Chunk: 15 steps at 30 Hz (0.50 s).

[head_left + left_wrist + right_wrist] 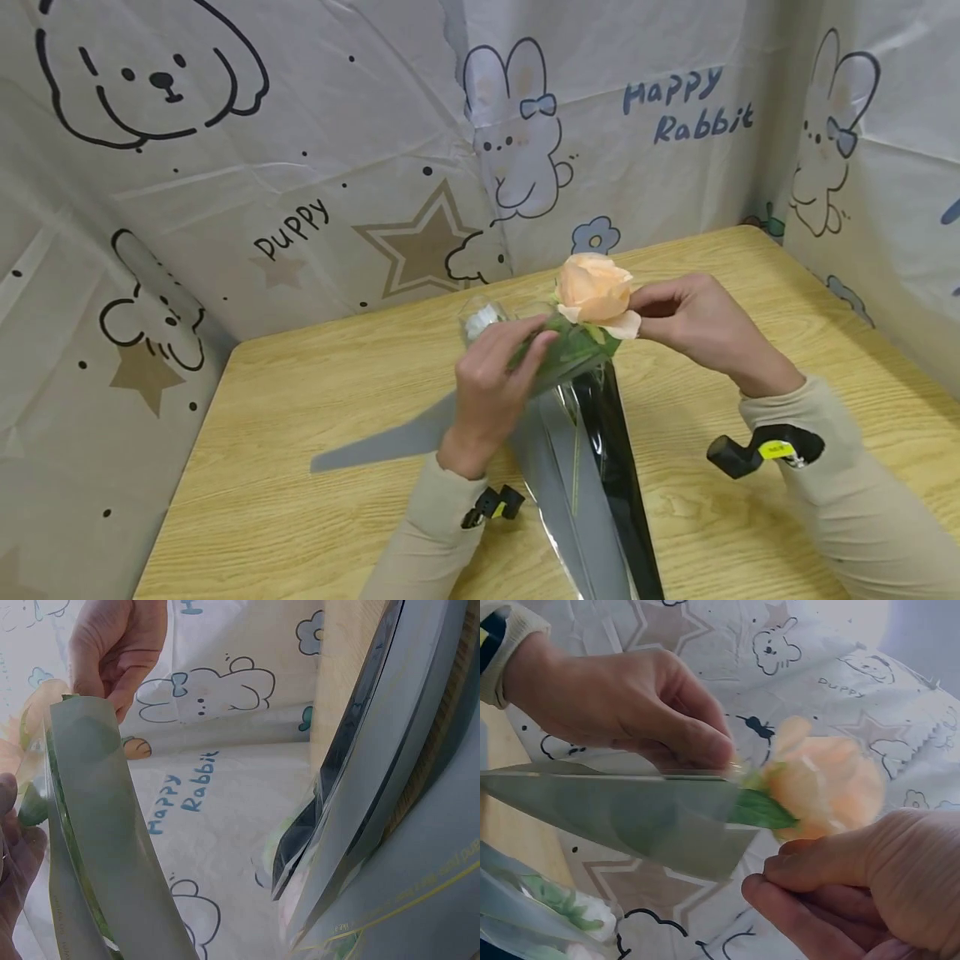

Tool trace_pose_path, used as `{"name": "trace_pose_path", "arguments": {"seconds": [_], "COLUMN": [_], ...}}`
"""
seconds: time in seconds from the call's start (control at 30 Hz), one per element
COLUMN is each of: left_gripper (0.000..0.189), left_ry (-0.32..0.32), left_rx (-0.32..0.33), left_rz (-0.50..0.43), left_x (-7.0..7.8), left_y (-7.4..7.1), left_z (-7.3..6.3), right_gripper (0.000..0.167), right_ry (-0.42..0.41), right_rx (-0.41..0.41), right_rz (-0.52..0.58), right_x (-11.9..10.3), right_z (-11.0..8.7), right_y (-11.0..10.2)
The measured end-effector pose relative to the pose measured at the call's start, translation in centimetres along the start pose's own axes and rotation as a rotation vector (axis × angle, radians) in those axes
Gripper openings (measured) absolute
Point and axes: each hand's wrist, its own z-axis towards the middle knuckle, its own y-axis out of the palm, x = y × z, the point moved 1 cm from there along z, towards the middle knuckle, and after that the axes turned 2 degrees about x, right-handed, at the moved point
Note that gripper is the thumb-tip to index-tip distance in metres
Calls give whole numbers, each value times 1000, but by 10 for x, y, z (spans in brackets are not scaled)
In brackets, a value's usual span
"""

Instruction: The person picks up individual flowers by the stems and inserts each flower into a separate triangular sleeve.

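Observation:
A peach artificial rose (595,287) with green leaves (765,810) sticks out of a grey wrapping sleeve (667,817). My left hand (491,375) holds the sleeve near its open end, thumb and fingers pinching the rim just below the bloom. On the other side, my right hand (693,325) has its thumb and index finger pinched together at an outer petal on the rose's right edge. The sleeve's narrow end (360,450) points left over the table. In the left wrist view the sleeve (112,802) stands upright, with leaves showing inside it.
More wrapped flowers lie on the wooden table (262,400) under the hands, in grey wrap (558,483) and black wrap (618,475). A white flower (483,319) in clear film shows beyond my left hand. Printed cloth (315,167) walls the table's back and sides.

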Motion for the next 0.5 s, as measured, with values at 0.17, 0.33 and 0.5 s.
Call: {"name": "trace_pose_path", "arguments": {"seconds": [0.17, 0.33, 0.5], "left_gripper": [21, 20, 21], "left_ry": [-16, -39, -80], "left_rx": [-1, -16, -59], "left_rz": [2, 9, 15], "left_x": [-2, -4, -6], "left_y": [0, 1, 4], "left_z": [-1, -4, -7], "right_gripper": [17, 14, 20], "right_ry": [9, -16, -63], "right_rx": [50, 164, 242], "right_rz": [-13, 21, 73], "right_x": [1, 0, 2], "right_z": [0, -1, 1], "right_y": [-8, -10, -6]}}
